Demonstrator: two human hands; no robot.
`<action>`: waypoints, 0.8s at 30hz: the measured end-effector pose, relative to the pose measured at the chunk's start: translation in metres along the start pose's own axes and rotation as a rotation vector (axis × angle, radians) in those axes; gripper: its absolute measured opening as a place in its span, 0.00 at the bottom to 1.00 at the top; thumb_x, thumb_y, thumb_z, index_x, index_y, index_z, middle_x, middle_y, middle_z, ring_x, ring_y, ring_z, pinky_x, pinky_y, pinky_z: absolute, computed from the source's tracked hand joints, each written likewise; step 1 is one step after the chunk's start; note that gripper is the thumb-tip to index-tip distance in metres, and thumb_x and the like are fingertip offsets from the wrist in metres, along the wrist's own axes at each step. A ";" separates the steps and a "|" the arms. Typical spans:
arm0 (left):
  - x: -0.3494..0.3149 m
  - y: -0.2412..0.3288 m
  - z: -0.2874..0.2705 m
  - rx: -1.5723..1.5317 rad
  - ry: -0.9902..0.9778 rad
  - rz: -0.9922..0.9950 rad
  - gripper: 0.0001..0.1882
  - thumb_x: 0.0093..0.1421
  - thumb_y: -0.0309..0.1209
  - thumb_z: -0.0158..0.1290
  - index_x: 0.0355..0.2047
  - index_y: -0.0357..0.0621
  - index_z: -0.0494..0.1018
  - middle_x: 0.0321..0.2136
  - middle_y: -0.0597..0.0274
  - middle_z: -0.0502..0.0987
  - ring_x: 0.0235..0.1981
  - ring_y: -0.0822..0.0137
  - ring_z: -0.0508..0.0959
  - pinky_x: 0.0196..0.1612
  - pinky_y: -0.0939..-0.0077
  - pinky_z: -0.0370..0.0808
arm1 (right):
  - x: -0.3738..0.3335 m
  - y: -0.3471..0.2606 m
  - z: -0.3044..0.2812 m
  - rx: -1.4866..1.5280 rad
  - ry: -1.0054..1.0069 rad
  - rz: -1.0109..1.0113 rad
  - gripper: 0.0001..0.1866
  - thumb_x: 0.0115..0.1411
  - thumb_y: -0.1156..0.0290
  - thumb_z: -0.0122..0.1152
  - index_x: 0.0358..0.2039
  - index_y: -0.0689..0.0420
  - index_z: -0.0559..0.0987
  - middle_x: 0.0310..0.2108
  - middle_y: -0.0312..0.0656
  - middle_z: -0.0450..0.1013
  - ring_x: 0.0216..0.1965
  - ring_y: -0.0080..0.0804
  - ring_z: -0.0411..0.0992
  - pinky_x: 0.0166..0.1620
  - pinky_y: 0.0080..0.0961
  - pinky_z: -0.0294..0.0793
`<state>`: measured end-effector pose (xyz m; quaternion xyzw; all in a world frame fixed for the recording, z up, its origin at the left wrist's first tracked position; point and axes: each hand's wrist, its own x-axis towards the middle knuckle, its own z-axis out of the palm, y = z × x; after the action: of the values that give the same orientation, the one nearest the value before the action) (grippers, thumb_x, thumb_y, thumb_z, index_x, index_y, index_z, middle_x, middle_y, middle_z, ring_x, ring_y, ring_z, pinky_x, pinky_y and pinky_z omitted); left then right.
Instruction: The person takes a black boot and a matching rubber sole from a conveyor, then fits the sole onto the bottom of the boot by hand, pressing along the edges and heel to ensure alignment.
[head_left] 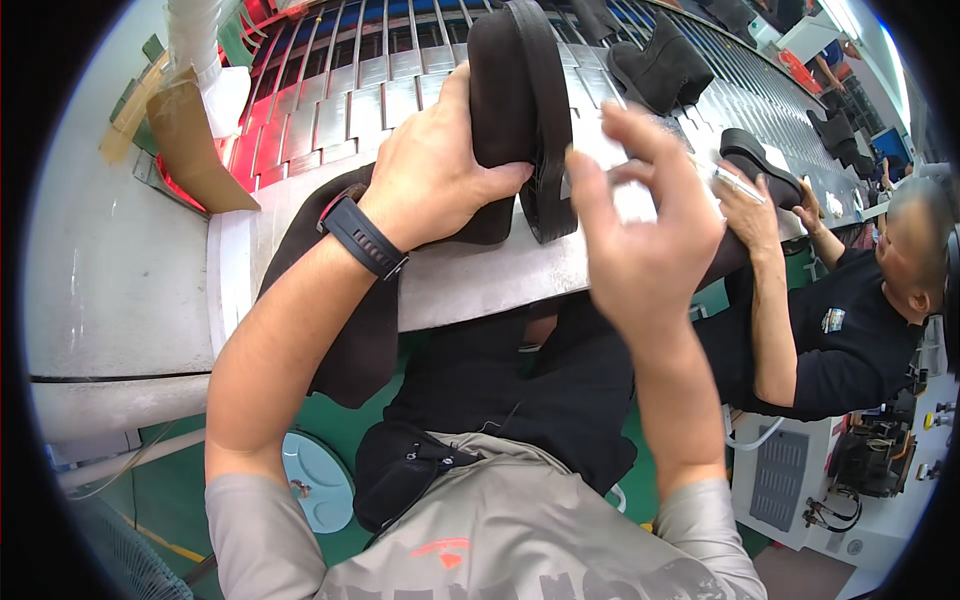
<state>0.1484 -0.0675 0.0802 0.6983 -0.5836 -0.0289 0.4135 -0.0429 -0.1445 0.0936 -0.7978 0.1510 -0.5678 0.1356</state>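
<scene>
My left hand (pixel 430 165) is wrapped round a dark brown boot (pixel 500 95), held on its side with its black sole (pixel 548 120) facing right. The thumb presses near the sole's edge. Soft dark brown material (pixel 350 350) hangs under my left forearm over the table edge; whether it is the boot's shaft is hidden by the arm. Just right of the sole, my right hand (pixel 655 215) is raised and blurred by motion. Its thumb and fingers are bent but apart, with nothing I can make out between them.
A slatted metal conveyor (pixel 370 80) runs behind the pale table edge (pixel 460 290). Another dark boot (pixel 660 65) lies on it. At right, a co-worker (pixel 840 320) handles a dark shoe (pixel 755 165) with a white pen-like tool (pixel 740 182). A cardboard piece (pixel 195 145) stands at left.
</scene>
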 end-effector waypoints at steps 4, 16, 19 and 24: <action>-0.001 0.005 0.001 0.063 0.020 -0.015 0.54 0.52 0.41 0.71 0.73 0.34 0.56 0.42 0.41 0.85 0.45 0.41 0.86 0.50 0.52 0.82 | 0.048 0.005 0.020 -0.017 -0.127 -0.085 0.30 0.56 0.64 0.79 0.55 0.68 0.82 0.37 0.57 0.84 0.36 0.50 0.85 0.42 0.37 0.83; 0.006 -0.003 0.002 0.109 -0.004 -0.111 0.55 0.52 0.39 0.74 0.73 0.33 0.55 0.44 0.38 0.84 0.45 0.40 0.86 0.49 0.51 0.82 | 0.084 0.034 0.035 0.331 -0.427 0.122 0.19 0.62 0.71 0.72 0.52 0.67 0.85 0.32 0.53 0.86 0.31 0.30 0.86 0.37 0.27 0.83; 0.007 -0.007 0.000 0.088 -0.010 -0.107 0.54 0.52 0.39 0.74 0.72 0.32 0.55 0.44 0.38 0.84 0.46 0.40 0.86 0.50 0.52 0.82 | 0.079 0.026 0.042 0.154 -0.419 0.036 0.15 0.62 0.71 0.71 0.45 0.67 0.85 0.30 0.54 0.83 0.29 0.38 0.84 0.35 0.31 0.82; 0.010 -0.018 0.001 0.045 -0.040 -0.110 0.52 0.55 0.39 0.73 0.71 0.31 0.57 0.46 0.36 0.84 0.49 0.40 0.85 0.52 0.52 0.81 | 0.081 0.001 0.048 0.026 -0.368 -0.034 0.13 0.62 0.73 0.69 0.43 0.68 0.83 0.26 0.56 0.81 0.28 0.51 0.83 0.34 0.38 0.81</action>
<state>0.1651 -0.0766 0.0725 0.7378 -0.5529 -0.0527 0.3837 0.0273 -0.1756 0.1480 -0.8887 0.1028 -0.4165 0.1617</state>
